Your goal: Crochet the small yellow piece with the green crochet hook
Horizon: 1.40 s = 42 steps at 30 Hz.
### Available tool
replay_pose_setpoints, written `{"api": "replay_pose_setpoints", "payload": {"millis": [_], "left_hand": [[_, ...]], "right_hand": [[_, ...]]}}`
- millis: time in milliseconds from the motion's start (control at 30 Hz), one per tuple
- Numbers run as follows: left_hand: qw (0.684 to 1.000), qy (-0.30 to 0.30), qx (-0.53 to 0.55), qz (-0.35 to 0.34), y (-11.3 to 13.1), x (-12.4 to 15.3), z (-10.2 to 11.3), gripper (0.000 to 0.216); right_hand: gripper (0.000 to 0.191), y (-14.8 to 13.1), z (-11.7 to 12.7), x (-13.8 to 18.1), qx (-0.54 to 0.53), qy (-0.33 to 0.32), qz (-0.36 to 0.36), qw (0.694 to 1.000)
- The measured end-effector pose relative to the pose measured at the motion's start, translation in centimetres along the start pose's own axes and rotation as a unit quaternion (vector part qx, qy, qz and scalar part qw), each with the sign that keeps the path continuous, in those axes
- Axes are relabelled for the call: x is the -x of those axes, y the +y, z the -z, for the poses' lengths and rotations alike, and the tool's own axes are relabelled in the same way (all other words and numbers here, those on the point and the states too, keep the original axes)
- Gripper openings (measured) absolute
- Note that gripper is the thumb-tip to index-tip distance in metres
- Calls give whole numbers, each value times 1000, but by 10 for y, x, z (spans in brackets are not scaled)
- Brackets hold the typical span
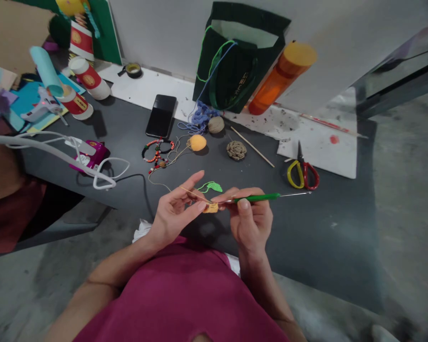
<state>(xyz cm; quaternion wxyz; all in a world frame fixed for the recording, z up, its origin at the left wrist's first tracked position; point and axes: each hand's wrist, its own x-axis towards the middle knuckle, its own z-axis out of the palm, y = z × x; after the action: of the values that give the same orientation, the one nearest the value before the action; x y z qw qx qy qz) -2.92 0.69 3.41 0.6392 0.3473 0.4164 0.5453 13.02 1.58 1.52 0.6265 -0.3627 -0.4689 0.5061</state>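
My right hand [251, 221] is closed round a green-handled crochet hook [262, 197], whose metal end points right. Its tip meets a small orange crocheted piece [211, 208] that my left hand [174, 209] pinches between thumb and fingers, with the forefinger raised. A beige yarn strand [190, 192] runs over that forefinger toward the table. A small green crocheted leaf [212, 186] lies just beyond my fingers on the dark table [324, 228].
Beyond my hands lie an orange yarn ball [197, 142], a beige ball [216, 124], a coiled woven piece [236, 150], a wooden stick [252, 147], bead bracelets [157, 151], a phone [160, 115] and scissors [302, 173]. A green bag [235, 61], orange bottle [281, 78] and glue gun [43, 108] stand farther back.
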Motion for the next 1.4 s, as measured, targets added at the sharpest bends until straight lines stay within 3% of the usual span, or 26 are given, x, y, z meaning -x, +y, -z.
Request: {"api": "replay_pose_setpoints", "payload": {"millis": [733, 933, 1233, 1400], "left_hand": [[1000, 3, -28, -14, -1, -1, 1, 57], [1000, -8, 12, 11, -1, -3, 0, 56], [995, -28, 58, 74, -5, -3, -1, 66], [994, -15, 73, 82, -9, -5, -1, 64]], "right_hand": [[7, -5, -1, 2, 66, 17, 56, 996], [7, -1, 1, 2, 63, 0, 77, 995], [13, -8, -1, 0, 153, -46, 155, 975], [15, -8, 0, 1, 156, -49, 167, 972]]}}
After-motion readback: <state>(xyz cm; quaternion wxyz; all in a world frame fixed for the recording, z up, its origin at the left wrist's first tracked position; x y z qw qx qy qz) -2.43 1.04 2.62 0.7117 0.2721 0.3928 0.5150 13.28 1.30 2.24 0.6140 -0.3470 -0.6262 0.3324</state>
